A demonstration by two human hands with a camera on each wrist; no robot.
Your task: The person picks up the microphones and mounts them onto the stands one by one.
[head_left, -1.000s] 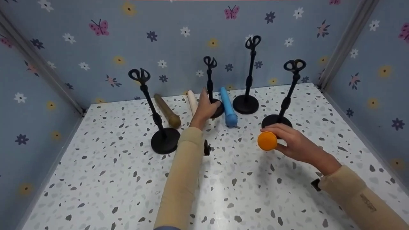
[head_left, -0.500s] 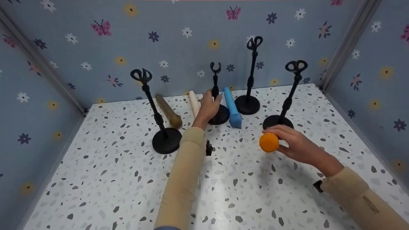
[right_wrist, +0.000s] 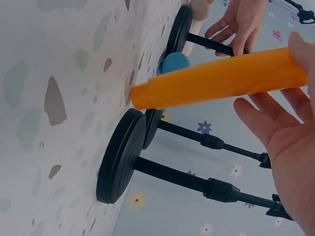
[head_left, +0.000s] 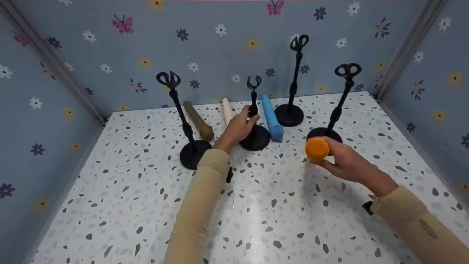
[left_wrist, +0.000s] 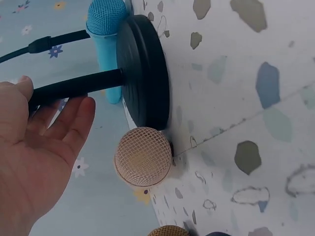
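My left hand [head_left: 240, 126] grips the pole of the middle black microphone stand [head_left: 255, 139], whose two-pronged clip points up. In the left wrist view, thumb and fingers lie around this pole above the round base [left_wrist: 142, 73]. My right hand [head_left: 346, 161] holds an orange microphone [head_left: 317, 148] upright, its round end facing the head camera. The right wrist view shows its smooth orange body [right_wrist: 221, 78] between thumb and fingers, narrower end toward the table. Beside the gripped stand lie a blue microphone [head_left: 272, 118] and a cream microphone [head_left: 226, 109], the latter partly behind my left hand.
A brown microphone [head_left: 199, 121] lies farther left, behind the left stand [head_left: 194, 154]. Two more black stands, the back one [head_left: 289, 114] and the right one [head_left: 335, 113], rise nearby. Patterned walls [head_left: 220, 55] enclose the speckled table [head_left: 146, 205] at the back and sides.
My left hand has drawn the middle stand toward me and slightly right, and its clip has turned. The blue microphone has shifted slightly. My right hand still holds the orange microphone, tilted a little differently.
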